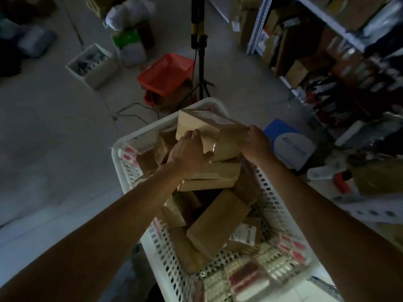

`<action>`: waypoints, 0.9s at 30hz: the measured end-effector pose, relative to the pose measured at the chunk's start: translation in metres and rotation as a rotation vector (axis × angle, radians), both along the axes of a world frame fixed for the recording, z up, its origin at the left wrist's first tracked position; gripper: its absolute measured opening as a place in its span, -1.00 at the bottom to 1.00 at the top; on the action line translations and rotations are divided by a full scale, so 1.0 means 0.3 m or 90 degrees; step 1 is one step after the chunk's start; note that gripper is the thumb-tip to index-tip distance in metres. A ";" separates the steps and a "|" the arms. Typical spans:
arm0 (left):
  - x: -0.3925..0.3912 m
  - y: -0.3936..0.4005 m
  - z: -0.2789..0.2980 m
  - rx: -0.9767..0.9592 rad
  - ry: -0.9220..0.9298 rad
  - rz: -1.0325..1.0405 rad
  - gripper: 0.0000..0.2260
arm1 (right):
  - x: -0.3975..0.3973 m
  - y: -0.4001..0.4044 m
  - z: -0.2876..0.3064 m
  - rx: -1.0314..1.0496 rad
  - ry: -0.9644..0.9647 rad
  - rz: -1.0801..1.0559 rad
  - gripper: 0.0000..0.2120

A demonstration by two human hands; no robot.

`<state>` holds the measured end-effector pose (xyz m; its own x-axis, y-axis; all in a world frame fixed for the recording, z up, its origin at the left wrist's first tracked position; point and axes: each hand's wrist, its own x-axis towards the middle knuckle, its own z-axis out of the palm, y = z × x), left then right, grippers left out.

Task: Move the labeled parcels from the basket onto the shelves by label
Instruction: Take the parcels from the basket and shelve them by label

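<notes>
A white perforated basket (124, 171) stands in front of me, filled with several brown cardboard parcels (218, 221). Both hands hold a small stack of brown parcels (220, 136) over the basket's far end; the top one shows a white label (209, 116). My left hand (187, 151) grips the stack's near left side. My right hand (257, 138) clamps its right end. More flat parcels (209, 177) lie right under the held stack. Metal shelves (327, 25) with boxes and goods stand at the upper right.
An orange basket (165, 73) sits on the floor behind the white one, beside a black tripod stand (199, 40) with a cable. A white bin (91, 66) and bags are at the back left. A blue-and-white packet (290, 142) and clutter lie at the right.
</notes>
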<state>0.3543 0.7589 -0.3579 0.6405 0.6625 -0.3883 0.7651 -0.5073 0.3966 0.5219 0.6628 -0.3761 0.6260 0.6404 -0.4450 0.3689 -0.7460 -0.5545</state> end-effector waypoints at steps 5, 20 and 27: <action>0.043 -0.004 -0.062 -0.082 -0.045 0.065 -0.33 | 0.006 0.052 -0.035 0.055 0.082 -0.088 -0.55; -0.128 -0.031 0.004 -0.272 -0.309 0.203 -0.19 | -0.179 -0.053 0.048 0.233 0.310 -0.086 -0.35; -0.354 -0.224 0.002 -0.204 -0.399 0.222 -0.07 | -0.362 -0.224 0.074 0.207 0.235 -0.007 -0.11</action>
